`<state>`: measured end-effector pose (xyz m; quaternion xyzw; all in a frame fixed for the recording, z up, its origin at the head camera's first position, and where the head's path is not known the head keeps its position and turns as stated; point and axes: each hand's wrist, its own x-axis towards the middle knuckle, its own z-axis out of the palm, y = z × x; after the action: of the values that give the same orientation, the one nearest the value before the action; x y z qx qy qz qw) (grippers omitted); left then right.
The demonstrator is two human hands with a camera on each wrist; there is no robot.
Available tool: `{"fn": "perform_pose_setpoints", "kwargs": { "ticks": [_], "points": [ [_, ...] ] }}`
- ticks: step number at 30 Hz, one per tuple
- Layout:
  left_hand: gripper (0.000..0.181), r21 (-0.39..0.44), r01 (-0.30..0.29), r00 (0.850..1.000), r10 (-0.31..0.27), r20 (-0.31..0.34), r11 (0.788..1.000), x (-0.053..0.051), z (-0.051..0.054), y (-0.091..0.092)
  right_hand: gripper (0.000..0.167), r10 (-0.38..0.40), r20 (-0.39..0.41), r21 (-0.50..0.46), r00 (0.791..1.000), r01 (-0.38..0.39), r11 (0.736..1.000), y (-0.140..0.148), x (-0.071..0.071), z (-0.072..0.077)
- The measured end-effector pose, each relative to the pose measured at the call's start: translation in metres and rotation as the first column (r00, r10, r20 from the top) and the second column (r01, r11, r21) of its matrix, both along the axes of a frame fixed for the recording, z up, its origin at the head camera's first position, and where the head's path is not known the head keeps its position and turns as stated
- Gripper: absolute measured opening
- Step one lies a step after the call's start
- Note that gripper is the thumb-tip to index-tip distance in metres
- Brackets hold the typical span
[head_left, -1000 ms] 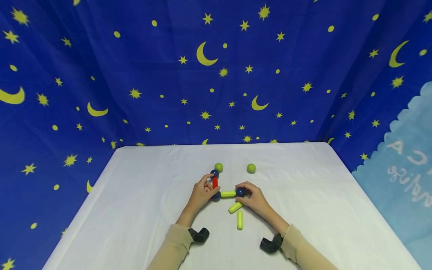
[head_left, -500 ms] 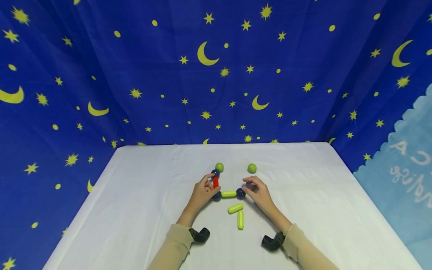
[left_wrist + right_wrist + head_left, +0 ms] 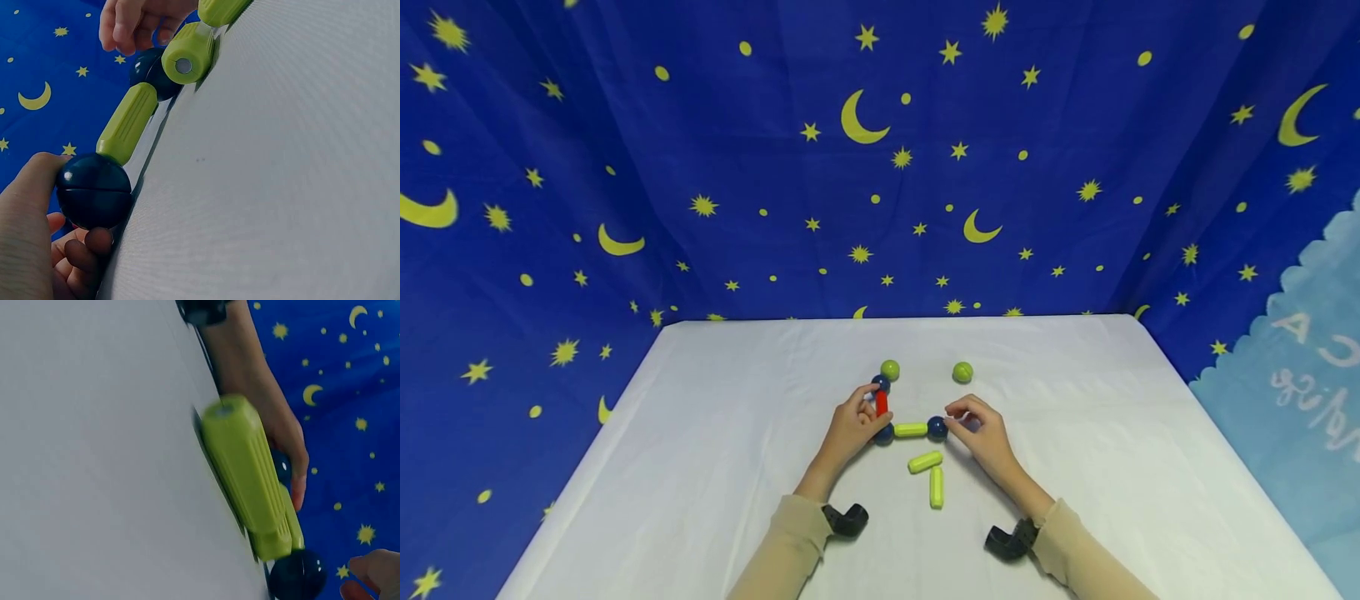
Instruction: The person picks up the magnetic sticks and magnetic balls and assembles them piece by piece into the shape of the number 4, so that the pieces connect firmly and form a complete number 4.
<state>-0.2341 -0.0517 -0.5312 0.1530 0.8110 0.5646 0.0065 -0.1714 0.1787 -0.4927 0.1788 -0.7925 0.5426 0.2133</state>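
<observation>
In the head view, a red rod (image 3: 882, 404) joins two dark blue balls, the far one (image 3: 881, 384) and the near one (image 3: 883, 432). My left hand (image 3: 852, 425) holds this piece, its index finger at the far ball and its thumb at the near one. A yellow-green rod (image 3: 911, 430), ribbed and many-sided, runs from the near ball to another blue ball (image 3: 937, 428) on the right. Just right of that ball is my right hand (image 3: 987, 433), fingers loosely bent and holding nothing. In the right wrist view, a gap shows between its fingertips (image 3: 375, 569) and the ball (image 3: 299, 575).
Two loose yellow-green rods, one slanted (image 3: 925, 462) and one pointing toward me (image 3: 936, 487), lie nearer on the white table (image 3: 737, 400). Farther back are two green balls, left (image 3: 890, 369) and right (image 3: 962, 372). Behind the table hangs a blue star-patterned cloth (image 3: 775, 167).
My right hand has let go of the right blue ball and drawn slightly right. The slanted rod beside that ball now lies apart from it. The left hand keeps its hold.
</observation>
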Motion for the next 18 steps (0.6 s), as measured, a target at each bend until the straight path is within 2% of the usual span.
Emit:
{"fn": "perform_pose_setpoints", "kwargs": {
  "ticks": [2,5,8,9,12,18],
  "points": [
    [0.058,-0.008,-0.012,1.0,0.012,0.015,1.0,0.0,0.001,0.001,0.013,0.014,-0.009,0.0,1.0,-0.014,1.0,-0.002,0.004,0.0],
    [0.057,-0.013,-0.022,0.999,0.022,0.029,1.0,0.006,0.012,0.003,0.014,0.043,-0.023,-0.001,0.999,-0.043,0.999,-0.005,0.011,-0.001],
    [0.057,-0.01,-0.021,0.999,0.021,0.048,1.0,0.007,0.013,0.002,0.015,0.08,-0.022,0.004,0.997,-0.08,0.997,-0.008,0.016,-0.002],
    [0.057,-0.003,-0.016,0.999,0.016,0.043,1.0,0.008,0.013,0.001,0.016,0.091,-0.019,0.008,0.996,-0.091,0.996,-0.008,0.018,-0.003],
    [0.058,0.005,-0.009,0.999,0.009,0.043,1.0,0.002,0.003,0.0,0.019,0.122,-0.005,0.033,0.993,-0.122,0.992,-0.01,0.022,-0.002],
    [0.056,0.008,0.008,1.0,-0.008,0.027,1.0,0.002,0.001,0.0,0.026,0.174,0.013,0.125,0.985,-0.175,0.977,-0.013,0.031,-0.004]
  ]
}}
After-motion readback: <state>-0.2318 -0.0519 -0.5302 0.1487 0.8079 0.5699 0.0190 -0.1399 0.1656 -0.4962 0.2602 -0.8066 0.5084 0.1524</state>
